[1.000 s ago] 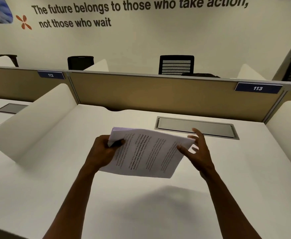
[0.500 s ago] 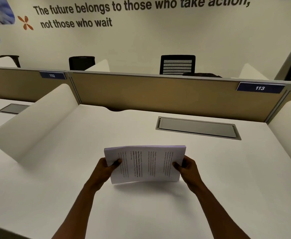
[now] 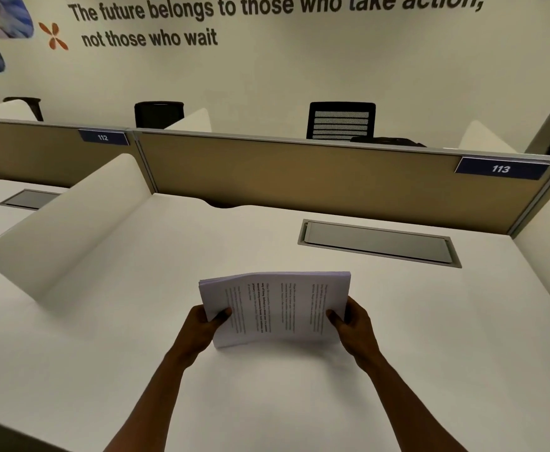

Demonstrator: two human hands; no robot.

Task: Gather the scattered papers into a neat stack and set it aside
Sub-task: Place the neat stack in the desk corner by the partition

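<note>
Paper stack (image 3: pixel 275 308) is held between both hands, centre of the white desk (image 3: pixel 430 353), near side. Left hand (image 3: pixel 201 327) clamps the stack's left edge: thumb on the printed top sheet, other fingers hidden behind. Right hand (image 3: pixel 353 324) clamps the right edge the same way, thumb on front, rest behind the sheets. Both closed on the paper.

Stack stands roughly on its long edge, bottom edge at or touching the desk surface; can't tell which for sure. Top edge leans away toward the far side. Sheets bow slightly across the middle. Left top corner looks fanned, edges not fully flush; right side tighter. Text lines run vertically in view, so the pages are turned sideways.

Hands sit low on the stack, near the bottom corners; most of the paper rises above them.

Grey cable-tray lid (image 3: pixel 378 243) is set into the desk, far right of the stack, well apart. White curved divider (image 3: pixel 68 230) to the left, another at the right edge. Tan partition (image 3: pixel 299 177) at the far end, tag "113" (image 3: pixel 500 169) on its right.
</note>
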